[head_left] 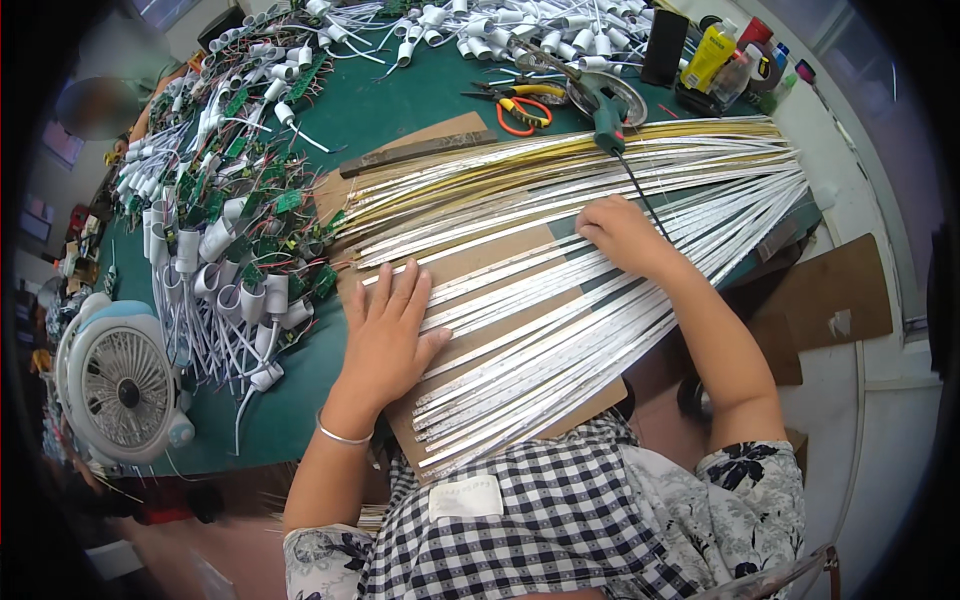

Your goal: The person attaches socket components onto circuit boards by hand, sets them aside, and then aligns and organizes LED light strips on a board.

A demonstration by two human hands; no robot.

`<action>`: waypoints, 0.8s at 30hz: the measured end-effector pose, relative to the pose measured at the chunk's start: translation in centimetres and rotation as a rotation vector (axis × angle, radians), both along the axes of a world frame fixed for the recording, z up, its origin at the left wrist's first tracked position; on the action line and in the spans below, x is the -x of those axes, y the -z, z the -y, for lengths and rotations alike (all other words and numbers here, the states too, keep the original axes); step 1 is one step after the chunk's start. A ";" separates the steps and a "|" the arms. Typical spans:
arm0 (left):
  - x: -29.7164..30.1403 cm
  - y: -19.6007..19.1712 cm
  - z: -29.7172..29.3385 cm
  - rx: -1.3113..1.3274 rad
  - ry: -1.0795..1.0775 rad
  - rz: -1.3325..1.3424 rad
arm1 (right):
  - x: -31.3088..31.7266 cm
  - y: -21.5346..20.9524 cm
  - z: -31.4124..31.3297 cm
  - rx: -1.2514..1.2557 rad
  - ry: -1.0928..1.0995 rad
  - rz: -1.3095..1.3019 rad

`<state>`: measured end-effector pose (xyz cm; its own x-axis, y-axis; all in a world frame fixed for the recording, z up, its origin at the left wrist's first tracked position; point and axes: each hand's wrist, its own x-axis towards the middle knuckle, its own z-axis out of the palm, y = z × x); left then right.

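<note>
Long narrow white strips (pixel 520 385), likely LED light strips, fan out over brown cardboard (pixel 500 235) and bunch together at the far right. My left hand (pixel 392 335) lies flat across their left ends, fingers apart, holding nothing. Over the middle of the strips, my right hand (pixel 622 235) has its fingers bent and closed at a white strip; its fingertips are partly hidden. Beyond that hand, a soldering iron (pixel 606 125) with a green handle rests with its cord running down past my right wrist. Yellowish strips (pixel 460 190) lie among the farther white ones.
Heaped at left are white cylindrical housings (pixel 225 240) with wires and green circuit boards (pixel 290 200). A small fan (pixel 125 390) stands at the near left. Orange-handled pliers (pixel 525 115), a metal dish (pixel 625 100) and a yellow bottle (pixel 708 57) sit at the back.
</note>
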<state>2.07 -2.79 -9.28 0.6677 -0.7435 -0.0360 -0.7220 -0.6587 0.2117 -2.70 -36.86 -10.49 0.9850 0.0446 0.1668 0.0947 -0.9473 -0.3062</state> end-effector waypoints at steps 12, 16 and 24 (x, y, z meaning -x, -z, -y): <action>-0.6 0.7 -0.4 0.043 -0.036 -0.003 | -3.6 0.4 -1.6 -0.032 -0.099 0.185; -0.5 0.6 -0.7 0.038 -0.067 0.013 | -3.9 0.1 -1.4 -0.017 -0.093 0.066; -0.5 0.3 -0.9 0.041 -0.093 0.071 | -2.0 1.0 -1.9 0.274 -0.196 0.103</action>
